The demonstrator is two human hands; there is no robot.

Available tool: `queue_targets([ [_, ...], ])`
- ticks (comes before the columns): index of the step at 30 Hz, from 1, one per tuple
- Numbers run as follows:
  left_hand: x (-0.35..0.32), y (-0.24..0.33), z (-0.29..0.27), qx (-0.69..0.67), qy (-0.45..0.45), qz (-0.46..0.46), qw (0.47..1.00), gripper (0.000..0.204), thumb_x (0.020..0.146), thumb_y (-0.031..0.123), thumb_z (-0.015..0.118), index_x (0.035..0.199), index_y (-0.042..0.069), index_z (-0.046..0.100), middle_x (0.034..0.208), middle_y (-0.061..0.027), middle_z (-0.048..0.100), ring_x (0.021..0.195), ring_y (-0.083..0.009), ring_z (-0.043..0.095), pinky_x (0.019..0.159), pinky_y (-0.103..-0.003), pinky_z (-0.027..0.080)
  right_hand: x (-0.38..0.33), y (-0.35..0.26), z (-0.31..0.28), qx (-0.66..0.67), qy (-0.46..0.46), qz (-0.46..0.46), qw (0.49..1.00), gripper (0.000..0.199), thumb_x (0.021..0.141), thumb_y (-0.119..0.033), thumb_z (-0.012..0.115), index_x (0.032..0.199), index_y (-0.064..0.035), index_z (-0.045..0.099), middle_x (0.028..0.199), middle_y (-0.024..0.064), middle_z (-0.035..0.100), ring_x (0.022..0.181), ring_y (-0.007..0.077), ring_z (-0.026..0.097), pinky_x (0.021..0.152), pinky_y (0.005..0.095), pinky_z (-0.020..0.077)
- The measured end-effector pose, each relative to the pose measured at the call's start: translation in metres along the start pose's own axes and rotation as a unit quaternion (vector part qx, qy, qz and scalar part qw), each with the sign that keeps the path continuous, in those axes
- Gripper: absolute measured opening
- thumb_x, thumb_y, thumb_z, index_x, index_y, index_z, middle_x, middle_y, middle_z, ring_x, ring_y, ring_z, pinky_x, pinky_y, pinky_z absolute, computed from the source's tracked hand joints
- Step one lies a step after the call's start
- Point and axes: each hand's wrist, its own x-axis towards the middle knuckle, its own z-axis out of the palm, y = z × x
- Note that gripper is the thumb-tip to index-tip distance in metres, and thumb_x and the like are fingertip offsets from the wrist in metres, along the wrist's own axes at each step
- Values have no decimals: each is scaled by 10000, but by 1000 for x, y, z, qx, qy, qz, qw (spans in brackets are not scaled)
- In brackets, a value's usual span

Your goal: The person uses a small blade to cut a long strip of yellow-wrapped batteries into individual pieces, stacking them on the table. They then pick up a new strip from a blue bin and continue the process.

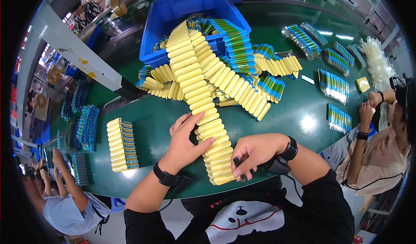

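Note:
A long row of yellow capsule-shaped items (203, 96) runs from the blue bin (182, 10) down the green table (303, 114) toward me. My left hand (186, 142) lies flat on the left side of this row, fingers spread against the yellow pieces. My right hand (255, 151) curls over the row's near end (219, 166), fingers bent around the last pieces with a small dark object under the fingers. Both wrists wear black bands.
A separate stack of yellow pieces (122, 144) lies to the left. Blue-green packed bundles (333, 86) lie at the right. One person (381, 144) sits at the right, another (65, 200) at lower left. A grey beam (73, 49) crosses the upper left.

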Motion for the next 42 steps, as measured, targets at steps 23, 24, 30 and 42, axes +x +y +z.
queue_targets([
  [23, -1, -2, 2, 21, -4, 28, 999, 895, 727, 322, 847, 1469, 28, 442, 1413, -145, 525, 1361, -364, 391, 1142, -461, 269, 34, 9, -21, -331, 441, -271, 789, 152, 887, -121, 724, 1036, -94, 735, 937, 76, 537, 879, 244, 567, 764, 333, 479],
  [24, -1, -2, 2, 21, -5, 28, 999, 895, 727, 322, 847, 1469, 28, 442, 1413, -145, 525, 1361, -364, 391, 1142, -461, 269, 29, 10, -23, -326, 453, -270, 785, 148, 891, -110, 717, 1037, -91, 732, 941, 78, 537, 873, 244, 569, 762, 329, 479],
  [30, -6, -6, -3, -91, 18, 28, 995, 878, 752, 346, 817, 1484, 37, 441, 1403, -157, 541, 1354, -381, 372, 1152, -465, 245, 18, 10, -21, -186, 466, -319, 804, 106, 952, -103, 673, 1032, -51, 721, 1035, 56, 583, 956, 153, 596, 824, 289, 497],
  [42, -6, 1, -5, -156, -2, 142, 977, 812, 908, 491, 622, 1500, -11, 383, 1448, -200, 470, 1330, -371, 368, 1166, -475, 209, -9, 0, -9, -15, 55, -119, 991, 212, 971, -209, 674, 979, -1, 714, 835, 32, 710, 657, 74, 625, 633, 226, 495],
])
